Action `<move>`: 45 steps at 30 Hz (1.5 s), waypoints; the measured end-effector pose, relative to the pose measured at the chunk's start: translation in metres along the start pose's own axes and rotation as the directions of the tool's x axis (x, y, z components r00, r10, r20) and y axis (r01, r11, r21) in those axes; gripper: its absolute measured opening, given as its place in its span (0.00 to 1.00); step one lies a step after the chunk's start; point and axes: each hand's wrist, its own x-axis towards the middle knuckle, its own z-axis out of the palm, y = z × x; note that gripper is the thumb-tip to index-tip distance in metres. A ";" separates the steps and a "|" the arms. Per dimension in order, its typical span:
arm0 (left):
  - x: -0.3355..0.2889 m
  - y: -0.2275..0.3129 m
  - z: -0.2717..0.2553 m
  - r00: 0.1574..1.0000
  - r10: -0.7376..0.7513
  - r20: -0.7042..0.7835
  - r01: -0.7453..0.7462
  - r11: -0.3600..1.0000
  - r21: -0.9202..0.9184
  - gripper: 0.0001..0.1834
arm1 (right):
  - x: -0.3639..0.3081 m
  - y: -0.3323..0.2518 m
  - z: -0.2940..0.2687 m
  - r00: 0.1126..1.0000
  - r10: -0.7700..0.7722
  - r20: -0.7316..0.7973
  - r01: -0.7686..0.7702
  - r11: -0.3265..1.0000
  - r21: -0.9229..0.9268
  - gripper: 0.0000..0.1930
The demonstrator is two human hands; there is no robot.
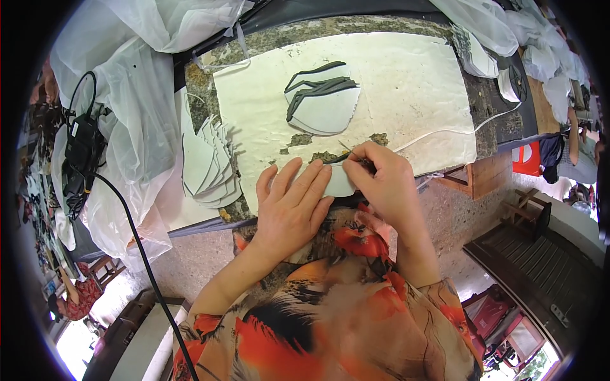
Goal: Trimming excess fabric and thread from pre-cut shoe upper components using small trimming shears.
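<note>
My left hand [289, 206] lies flat, fingers spread, pressing a pale curved cut-out piece [340, 183] onto the white sheet [406, 82] at the table's near edge. My right hand [381, 178] is pinched on a thin stick-like tool [348, 148] whose tip touches a dark strip on that piece. Farther back on the sheet sits a pile of similar pale pieces with dark strips [321, 101] across them.
A fanned stack of pale pieces [210, 162] lies left of the sheet. Translucent plastic bags [127, 82] heap at left beside a black cable and adapter [82, 146]. More pieces [476, 57] are stacked at right. A white cord [457, 130] runs off the table.
</note>
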 end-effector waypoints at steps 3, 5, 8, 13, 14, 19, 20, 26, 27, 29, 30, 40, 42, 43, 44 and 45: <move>0.000 0.001 0.000 1.000 -0.005 0.008 0.005 1.000 0.012 0.27 | 0.002 0.000 -0.005 1.000 0.017 0.016 -0.017 1.000 -0.020 0.08; 0.000 0.001 0.001 1.000 -0.003 0.007 0.002 1.000 0.021 0.27 | 0.003 0.001 -0.006 1.000 -0.008 0.014 0.008 0.999 -0.039 0.08; 0.000 0.002 0.001 1.000 0.003 0.008 -0.003 0.999 0.032 0.27 | 0.003 0.004 -0.006 1.000 -0.018 -0.001 0.018 0.999 -0.048 0.08; 0.002 0.005 0.001 1.000 -0.003 0.029 0.001 0.998 0.071 0.27 | 0.007 0.007 -0.007 0.997 -0.072 -0.018 0.071 0.996 -0.052 0.07; 0.003 0.006 -0.001 1.000 -0.001 0.026 0.000 0.998 0.070 0.27 | 0.006 0.006 -0.007 0.997 -0.074 -0.020 0.073 0.996 -0.054 0.07; 0.008 0.011 -0.006 0.999 -0.001 0.051 -0.003 0.997 0.080 0.27 | 0.007 0.005 -0.010 0.999 -0.037 -0.007 0.036 0.998 -0.051 0.07; 0.009 0.012 -0.007 0.999 -0.002 0.048 -0.002 0.997 0.079 0.27 | 0.007 0.004 -0.012 0.999 -0.039 -0.007 0.038 0.998 -0.053 0.07; 0.014 0.018 -0.008 0.998 -0.002 0.066 -0.007 0.991 0.131 0.29 | 0.013 0.004 -0.020 0.998 -0.065 -0.008 0.063 0.992 -0.108 0.08; 0.015 0.019 -0.009 0.997 -0.003 0.079 -0.008 0.991 0.134 0.30 | 0.014 0.005 -0.021 0.998 -0.063 -0.011 0.061 0.993 -0.102 0.08; 0.017 0.020 -0.010 0.996 -0.003 0.090 -0.009 0.990 0.137 0.31 | 0.015 0.005 -0.021 0.998 -0.062 -0.016 0.061 0.994 -0.096 0.08; 0.018 0.021 -0.010 0.995 -0.006 0.098 -0.007 0.991 0.137 0.31 | 0.015 0.005 -0.021 0.999 -0.045 -0.023 0.043 0.996 -0.078 0.08; 0.030 0.024 -0.014 0.996 0.006 0.085 -0.015 0.993 0.113 0.26 | 0.020 0.009 -0.023 0.996 -0.018 -0.087 0.007 0.993 -0.116 0.10; 0.033 0.024 -0.012 0.998 0.026 0.061 -0.033 0.994 0.106 0.24 | 0.020 0.012 -0.021 0.995 -0.028 -0.091 0.018 0.994 -0.110 0.10; 0.034 0.024 -0.011 0.998 0.046 0.040 -0.049 0.994 0.097 0.23 | 0.020 0.012 -0.021 0.995 -0.035 -0.095 0.025 0.994 -0.104 0.10; 0.035 0.023 -0.009 0.998 0.046 0.038 -0.049 0.994 0.097 0.23 | 0.021 0.013 -0.020 0.995 -0.037 -0.095 0.027 0.994 -0.104 0.10; 0.035 0.022 -0.007 0.998 0.053 0.034 -0.054 0.997 0.050 0.23 | 0.021 0.014 -0.020 0.995 -0.040 -0.093 0.030 0.994 -0.105 0.10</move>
